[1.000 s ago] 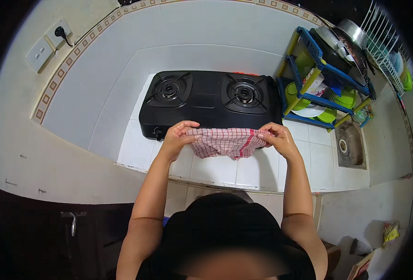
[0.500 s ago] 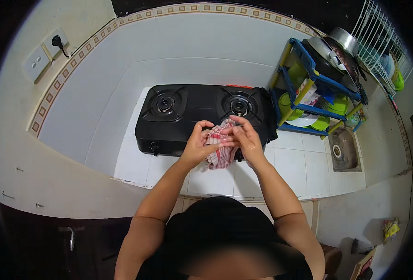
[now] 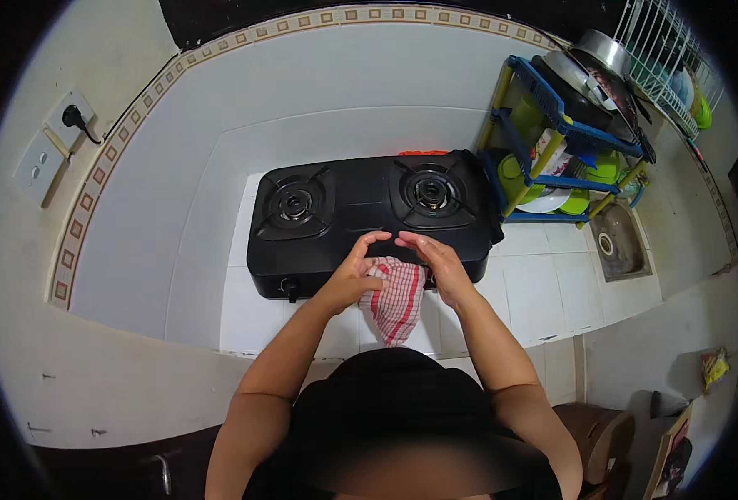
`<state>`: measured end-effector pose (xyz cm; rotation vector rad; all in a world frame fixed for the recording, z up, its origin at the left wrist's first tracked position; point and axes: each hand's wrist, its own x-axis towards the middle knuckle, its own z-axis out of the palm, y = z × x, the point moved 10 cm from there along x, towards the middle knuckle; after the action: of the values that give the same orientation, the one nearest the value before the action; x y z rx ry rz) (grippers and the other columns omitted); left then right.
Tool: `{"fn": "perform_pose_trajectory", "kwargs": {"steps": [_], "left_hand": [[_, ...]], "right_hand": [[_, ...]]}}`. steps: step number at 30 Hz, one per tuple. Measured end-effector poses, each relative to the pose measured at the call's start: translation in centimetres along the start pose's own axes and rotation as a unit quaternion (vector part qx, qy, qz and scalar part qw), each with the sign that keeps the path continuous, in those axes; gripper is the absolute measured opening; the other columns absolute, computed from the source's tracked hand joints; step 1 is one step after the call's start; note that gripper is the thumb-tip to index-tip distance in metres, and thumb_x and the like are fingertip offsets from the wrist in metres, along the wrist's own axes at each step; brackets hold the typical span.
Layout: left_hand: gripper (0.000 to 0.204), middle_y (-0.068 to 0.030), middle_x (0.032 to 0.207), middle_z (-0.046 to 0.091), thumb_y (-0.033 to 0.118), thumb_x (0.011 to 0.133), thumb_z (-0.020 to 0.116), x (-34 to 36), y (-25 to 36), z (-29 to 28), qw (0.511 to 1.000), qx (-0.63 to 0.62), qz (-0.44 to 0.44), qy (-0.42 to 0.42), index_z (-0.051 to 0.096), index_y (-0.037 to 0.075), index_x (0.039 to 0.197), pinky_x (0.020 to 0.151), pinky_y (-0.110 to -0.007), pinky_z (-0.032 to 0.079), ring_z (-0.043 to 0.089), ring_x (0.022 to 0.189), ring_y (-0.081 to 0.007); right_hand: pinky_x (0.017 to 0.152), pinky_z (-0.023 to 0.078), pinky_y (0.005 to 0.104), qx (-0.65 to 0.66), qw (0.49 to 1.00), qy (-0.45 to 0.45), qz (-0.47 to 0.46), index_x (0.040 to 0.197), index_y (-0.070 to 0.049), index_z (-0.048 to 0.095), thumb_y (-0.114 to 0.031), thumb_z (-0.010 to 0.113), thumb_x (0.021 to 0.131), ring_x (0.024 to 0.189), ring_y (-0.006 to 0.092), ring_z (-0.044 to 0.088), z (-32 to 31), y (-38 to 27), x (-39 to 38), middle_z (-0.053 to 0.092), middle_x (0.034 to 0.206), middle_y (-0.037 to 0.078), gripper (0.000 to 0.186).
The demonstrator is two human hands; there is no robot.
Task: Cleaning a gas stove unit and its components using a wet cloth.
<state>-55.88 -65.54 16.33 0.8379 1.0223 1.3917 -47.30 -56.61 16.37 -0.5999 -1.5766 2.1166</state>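
Note:
A red-and-white checked kitchen cloth [image 3: 397,296] hangs in front of the stove's near edge, its lower end tapering to a point. My left hand [image 3: 348,277] has the cloth's upper left edge between its thumb and palm, with the fingers curving up above it. On the cloth's other side, my right hand [image 3: 444,271] is open, fingers stretched toward the left fingertips and not gripping. Behind both hands lies the black two-burner gas stove [image 3: 361,193]; one knob [image 3: 290,288] shows at its left front.
White tiles [image 3: 529,279] cover the counter. Right of the stove stands a blue-and-yellow rack [image 3: 569,125] with pans and green dishes. A small sink [image 3: 621,242] lies beyond it. A plug [image 3: 73,117] sits in the left wall's socket.
The cloth, bunched between both hands before, now hangs loose and lower. My right hand has come off it, and its fingers have straightened. The view has shifted slightly.

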Motion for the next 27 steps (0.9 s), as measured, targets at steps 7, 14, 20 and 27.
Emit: {"fn": "perform_pose_trajectory", "kwargs": {"steps": [7, 14, 20, 27], "left_hand": [[0.088, -0.0083, 0.131, 0.049, -0.006, 0.071, 0.061, -1.2, 0.6, -2.8, 0.985, 0.156, 0.051, -0.052, 0.025, 0.009, 0.149, 0.083, -0.029, 0.046, 0.059, 0.094, -0.0163], [0.063, -0.0123, 0.080, 0.058, 0.006, 0.079, 0.054, -4.1, 4.5, -3.9, 0.732, 0.646, 0.216, -0.021, 0.046, 0.019, 0.140, 0.058, -0.041, 0.053, 0.064, 0.066, -0.0320], [0.067, -0.0128, 0.085, 0.061, 0.008, 0.083, 0.054, -4.0, 2.7, -5.3, 0.677, 0.709, 0.190, -0.055, 0.039, 0.032, 0.144, 0.055, -0.040, 0.054, 0.064, 0.061, -0.0321], [0.062, -0.0135, 0.086, 0.062, 0.016, 0.090, 0.053, -4.0, 1.8, -4.9, 0.682, 0.695, 0.204, -0.100, 0.033, 0.034, 0.146, 0.054, -0.042, 0.054, 0.064, 0.059, -0.0333]], "right_hand": [[0.097, 0.040, 0.0310, 0.066, 0.993, 0.071, 0.060, 0.107, 0.001, 0.069, -0.019, 0.064, 0.091, 0.099, 0.0131, 0.059, 4.0, 1.7, 2.0, 0.069, 0.102, 0.007, 0.026], [0.092, 0.041, 0.0276, 0.025, 0.994, 0.107, 0.027, 0.101, 0.000, 0.070, -0.012, 0.071, 0.085, 0.093, 0.0119, 0.061, 4.5, 2.8, 1.5, 0.070, 0.098, 0.007, 0.020], [0.087, 0.045, 0.0250, 0.017, 0.983, 0.181, 0.004, 0.101, 0.001, 0.070, -0.009, 0.072, 0.084, 0.091, 0.0113, 0.062, 5.0, 3.4, -0.1, 0.070, 0.096, 0.007, 0.020], [0.083, 0.048, 0.0253, 0.006, 0.968, 0.249, -0.019, 0.093, 0.000, 0.070, -0.003, 0.073, 0.081, 0.086, 0.0126, 0.063, 4.5, 3.3, -1.9, 0.069, 0.091, 0.008, 0.013]]}}
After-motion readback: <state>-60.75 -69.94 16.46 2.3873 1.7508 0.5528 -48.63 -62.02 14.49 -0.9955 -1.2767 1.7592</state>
